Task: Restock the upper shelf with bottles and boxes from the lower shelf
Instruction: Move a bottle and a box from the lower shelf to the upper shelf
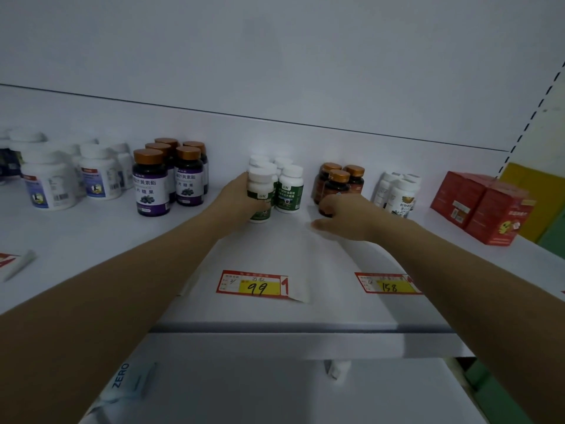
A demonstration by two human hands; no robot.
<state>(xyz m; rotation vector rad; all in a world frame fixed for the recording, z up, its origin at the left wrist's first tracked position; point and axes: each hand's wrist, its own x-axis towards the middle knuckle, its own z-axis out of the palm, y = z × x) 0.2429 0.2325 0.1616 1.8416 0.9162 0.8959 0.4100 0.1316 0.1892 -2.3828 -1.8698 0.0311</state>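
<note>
Two hands up: our left hand (pixel 237 198) grips a green bottle (pixel 261 186), likely seating it with its kind; right hand (pixel 345 215) at brown bottles (pixel 339 182), grip unclear.

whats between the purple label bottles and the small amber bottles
The green-label white bottles, the front one gripped by the left hand, in the head view.

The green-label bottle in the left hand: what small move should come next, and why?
Probably push it a little back until it lines up with the neighbouring green-label bottle, then let go. The left hand grips the held bottle, which stands upright at the front of its group on the upper shelf, slightly forward of that neighbour.
</note>
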